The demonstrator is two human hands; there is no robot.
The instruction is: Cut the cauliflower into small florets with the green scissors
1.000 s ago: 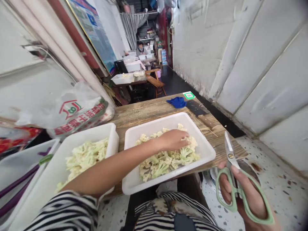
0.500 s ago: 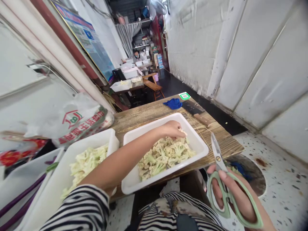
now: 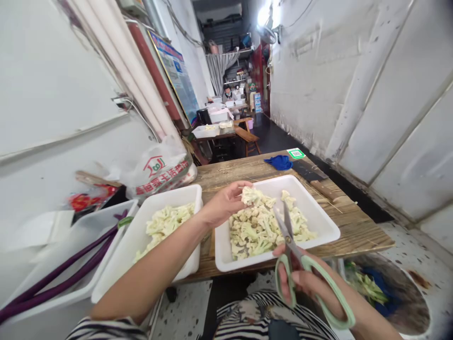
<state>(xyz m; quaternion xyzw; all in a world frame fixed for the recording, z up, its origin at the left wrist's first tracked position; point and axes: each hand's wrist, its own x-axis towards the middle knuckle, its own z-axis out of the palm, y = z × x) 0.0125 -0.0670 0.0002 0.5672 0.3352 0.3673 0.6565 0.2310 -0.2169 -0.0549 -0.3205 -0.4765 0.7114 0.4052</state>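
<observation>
My left hand point(image 3: 226, 204) pinches a cauliflower floret point(image 3: 252, 196) above the left back part of a white tray point(image 3: 332, 231). Many cut cauliflower pieces point(image 3: 260, 229) lie in that tray. Round the green handles of a pair of scissors point(image 3: 289, 241) my right hand point(image 3: 304, 281) is closed. The blades are slightly parted and point over the tray's front right part, with a single floret point(image 3: 288, 199) just beyond their tips. To the left, a second white tray point(image 3: 141, 222) holds more cauliflower point(image 3: 168, 224).
Long purple eggplants point(image 3: 71, 274) lie in a white bin at the far left, beside a printed plastic bag point(image 3: 161, 170). A cleaver point(image 3: 314, 178) and a blue cloth point(image 3: 279, 162) lie on the wooden table point(image 3: 368, 231). A scrap bin point(image 3: 399, 293) stands lower right. Another person point(image 3: 228, 94) sits far back.
My left hand has moved from the tray's back right to its left side with a floret. The scissors have come from beside the tray to over it, their blades opening. The view has shifted.
</observation>
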